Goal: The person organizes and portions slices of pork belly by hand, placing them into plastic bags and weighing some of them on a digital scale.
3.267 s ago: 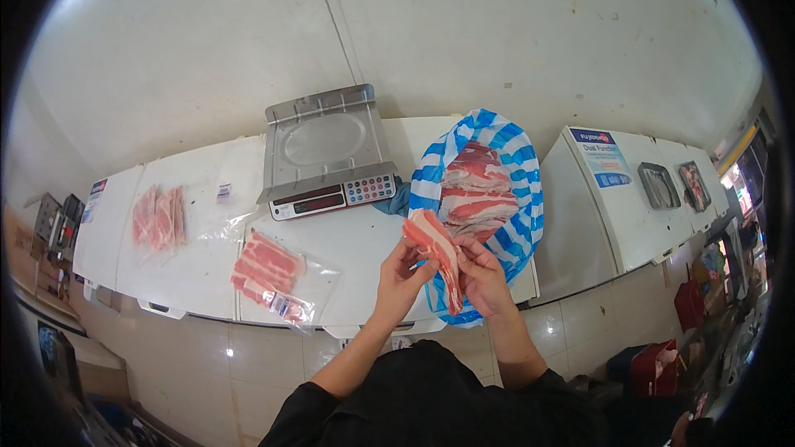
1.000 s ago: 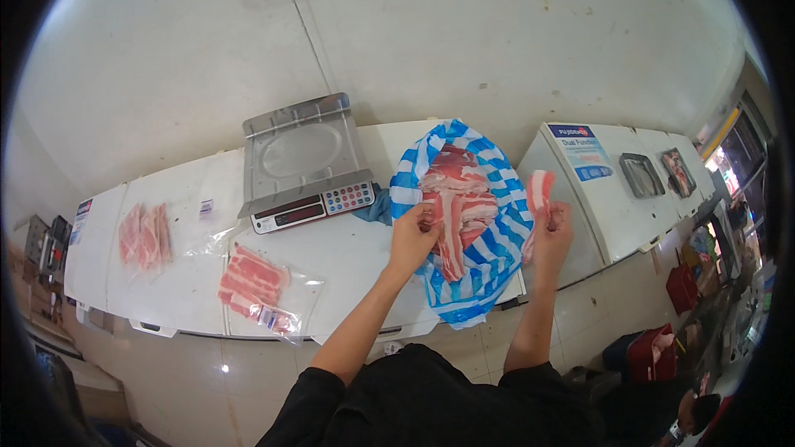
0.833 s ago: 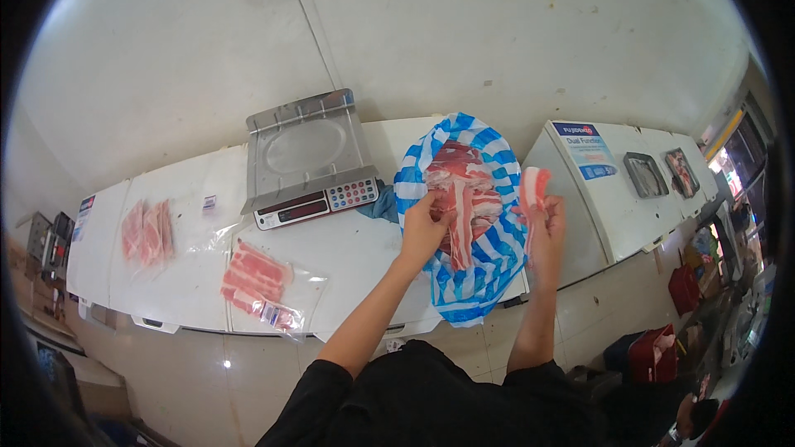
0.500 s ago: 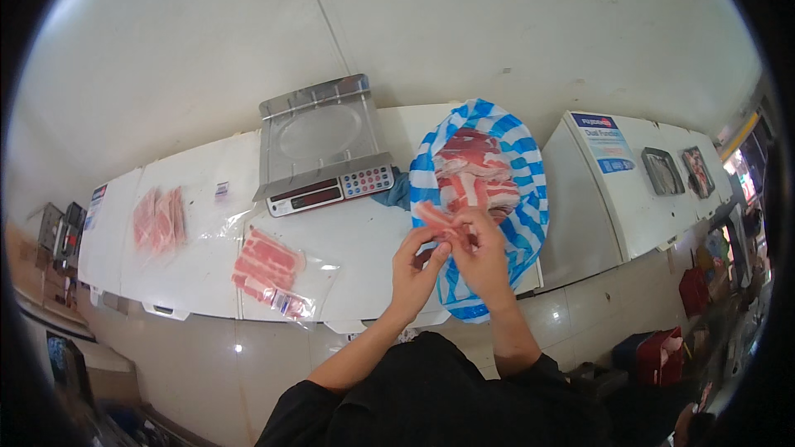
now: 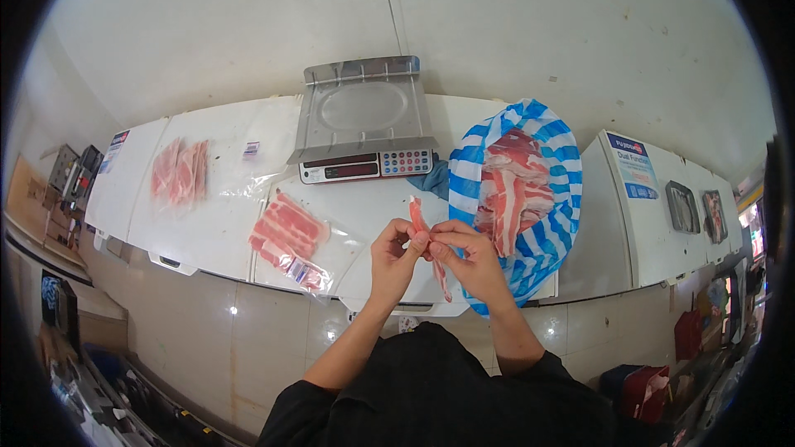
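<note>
A narrow slice of raw pork belly [image 5: 442, 280] is pinched between my two hands, over the front edge of the white freezer top. My left hand [image 5: 395, 253] grips it near its upper part, with one end poking up past the fingers. Close beside it, my right hand [image 5: 469, 255] pinches the same slice, and its other end hangs down below. To the right lies a blue and white striped plastic bag [image 5: 556, 240], spread wide around a heap of pork belly slices [image 5: 515, 186].
A metal-topped weighing scale [image 5: 364, 116] stands at the back, a blue cloth [image 5: 431, 180] beside it. Clear packs of sliced meat [image 5: 286, 236] and more slices [image 5: 180, 170] lie left. On the right freezer [image 5: 654, 190] sit two trays [image 5: 681, 207].
Both hands have drawn the slice away from the bag, leftward and nearer to me. It now hangs lengthwise between my fingers. The view has shifted, moving the surroundings right.
</note>
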Motion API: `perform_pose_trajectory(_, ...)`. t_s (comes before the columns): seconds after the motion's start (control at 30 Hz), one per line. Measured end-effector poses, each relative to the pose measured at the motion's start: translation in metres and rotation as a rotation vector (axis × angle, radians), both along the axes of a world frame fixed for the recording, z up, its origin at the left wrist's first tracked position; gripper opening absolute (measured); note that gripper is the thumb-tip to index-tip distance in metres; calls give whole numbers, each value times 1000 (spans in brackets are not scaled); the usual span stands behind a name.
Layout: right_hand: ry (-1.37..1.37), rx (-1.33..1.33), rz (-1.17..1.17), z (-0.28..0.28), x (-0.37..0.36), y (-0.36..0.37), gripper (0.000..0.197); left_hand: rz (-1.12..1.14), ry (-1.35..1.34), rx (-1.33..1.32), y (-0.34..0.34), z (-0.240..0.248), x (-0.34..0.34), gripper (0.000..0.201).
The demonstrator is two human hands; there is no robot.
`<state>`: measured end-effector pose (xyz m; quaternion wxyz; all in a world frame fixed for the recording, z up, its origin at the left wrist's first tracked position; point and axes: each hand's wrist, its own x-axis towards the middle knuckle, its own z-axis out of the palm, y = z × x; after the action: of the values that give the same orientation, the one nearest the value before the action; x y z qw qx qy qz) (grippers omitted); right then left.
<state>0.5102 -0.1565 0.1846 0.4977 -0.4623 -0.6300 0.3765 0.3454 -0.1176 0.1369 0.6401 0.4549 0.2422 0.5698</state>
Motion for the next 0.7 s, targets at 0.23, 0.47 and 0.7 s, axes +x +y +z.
perform_pose_trajectory(0.23, 92, -32, -47, 2, -2, -8, 16, -56, -31, -46, 3, -2, 1, 13)
perform_pose_trajectory(0.47, 81, 16, -150, -8, 2, -16, 13, -65, 90, 55, 5, 4, 12, 22)
perform_pose_trajectory(0.7, -6, 176, -294, -11, -5, -16, 9, -10, 170, -36, 2, -9, 26, 28)
